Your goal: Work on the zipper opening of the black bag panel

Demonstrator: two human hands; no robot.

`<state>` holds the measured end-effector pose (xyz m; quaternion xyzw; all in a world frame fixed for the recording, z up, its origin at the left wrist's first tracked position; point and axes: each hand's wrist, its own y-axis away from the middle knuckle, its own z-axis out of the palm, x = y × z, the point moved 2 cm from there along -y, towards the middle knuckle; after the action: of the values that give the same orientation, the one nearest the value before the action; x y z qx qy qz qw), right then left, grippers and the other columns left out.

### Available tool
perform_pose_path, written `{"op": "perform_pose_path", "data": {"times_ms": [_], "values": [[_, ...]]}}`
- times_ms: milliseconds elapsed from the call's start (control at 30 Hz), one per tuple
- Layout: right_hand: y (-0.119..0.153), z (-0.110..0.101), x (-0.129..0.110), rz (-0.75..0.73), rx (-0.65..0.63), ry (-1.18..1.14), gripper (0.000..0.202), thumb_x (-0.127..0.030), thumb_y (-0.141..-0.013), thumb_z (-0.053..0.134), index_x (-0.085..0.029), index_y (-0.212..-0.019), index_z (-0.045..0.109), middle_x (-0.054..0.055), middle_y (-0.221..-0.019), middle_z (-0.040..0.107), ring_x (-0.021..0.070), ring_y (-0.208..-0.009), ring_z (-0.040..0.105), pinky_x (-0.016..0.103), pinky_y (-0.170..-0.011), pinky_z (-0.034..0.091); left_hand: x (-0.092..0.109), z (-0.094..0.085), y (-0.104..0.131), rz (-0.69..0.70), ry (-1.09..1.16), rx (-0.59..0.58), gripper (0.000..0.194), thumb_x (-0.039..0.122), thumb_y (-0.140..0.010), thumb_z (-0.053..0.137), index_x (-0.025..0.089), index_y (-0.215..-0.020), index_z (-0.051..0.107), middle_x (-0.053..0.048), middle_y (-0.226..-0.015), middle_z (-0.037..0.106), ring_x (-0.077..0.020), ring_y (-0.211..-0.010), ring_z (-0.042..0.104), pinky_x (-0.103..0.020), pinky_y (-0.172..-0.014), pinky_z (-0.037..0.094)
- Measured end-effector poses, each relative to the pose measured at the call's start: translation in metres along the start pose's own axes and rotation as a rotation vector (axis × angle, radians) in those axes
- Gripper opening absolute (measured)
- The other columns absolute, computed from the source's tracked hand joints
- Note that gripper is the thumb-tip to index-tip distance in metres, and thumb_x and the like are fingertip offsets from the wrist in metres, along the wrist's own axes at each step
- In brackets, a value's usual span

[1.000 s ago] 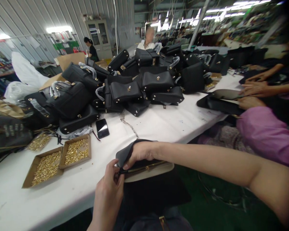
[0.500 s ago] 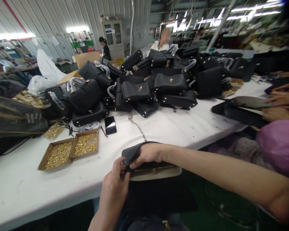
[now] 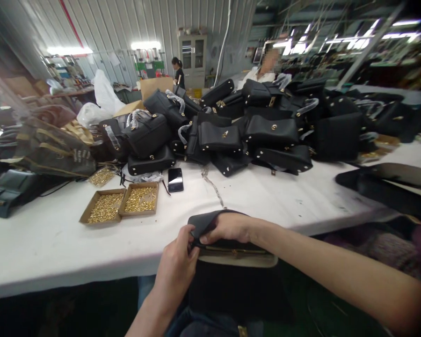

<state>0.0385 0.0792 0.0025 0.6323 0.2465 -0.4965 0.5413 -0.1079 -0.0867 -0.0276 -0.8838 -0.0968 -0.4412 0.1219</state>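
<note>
A black handbag (image 3: pixel 238 285) rests at the table's near edge, its mouth toward me with a pale lining edge and a gold zip showing. At the bag's left corner my left hand (image 3: pixel 178 255) pinches the black edge between thumb and fingers. My right hand (image 3: pixel 228 228) reaches over the top and grips the folded black leather panel, thumb inside. Both hands nearly meet at that corner, and what lies between the left fingertips is hidden.
Two cardboard trays (image 3: pixel 139 213) of small gold metal pieces lie left on the white table (image 3: pixel 126 252), beside a phone (image 3: pixel 175 179). Behind is a heap of black handbags (image 3: pixel 219 136). Another black bag piece (image 3: pixel 379 187) is at right, and a person (image 3: pixel 263 70) sits beyond the heap.
My view has turned left, so the whole scene sits further right. Both hands keep nearly the same grip on the bag. The co-worker's hands at right have mostly left the view.
</note>
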Motion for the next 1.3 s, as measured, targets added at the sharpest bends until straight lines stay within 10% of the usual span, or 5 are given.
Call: {"op": "perform_pose_path", "data": {"times_ms": [1300], "values": [[0.002, 0.002, 0.002, -0.073, 0.008, 0.047, 0.043, -0.05, -0.076, 0.099, -0.019, -0.101, 0.082, 0.004, -0.105, 0.078, 0.0243, -0.1, 0.067, 0.038, -0.1, 0.05, 0.024, -0.021, -0.006, -0.221, 0.302, 0.021, 0.031, 0.015, -0.084, 0.072, 0.018, -0.114, 0.076, -0.003, -0.083, 0.077, -0.019, -0.077, 0.074, -0.028, -0.071, 0.055]]}}
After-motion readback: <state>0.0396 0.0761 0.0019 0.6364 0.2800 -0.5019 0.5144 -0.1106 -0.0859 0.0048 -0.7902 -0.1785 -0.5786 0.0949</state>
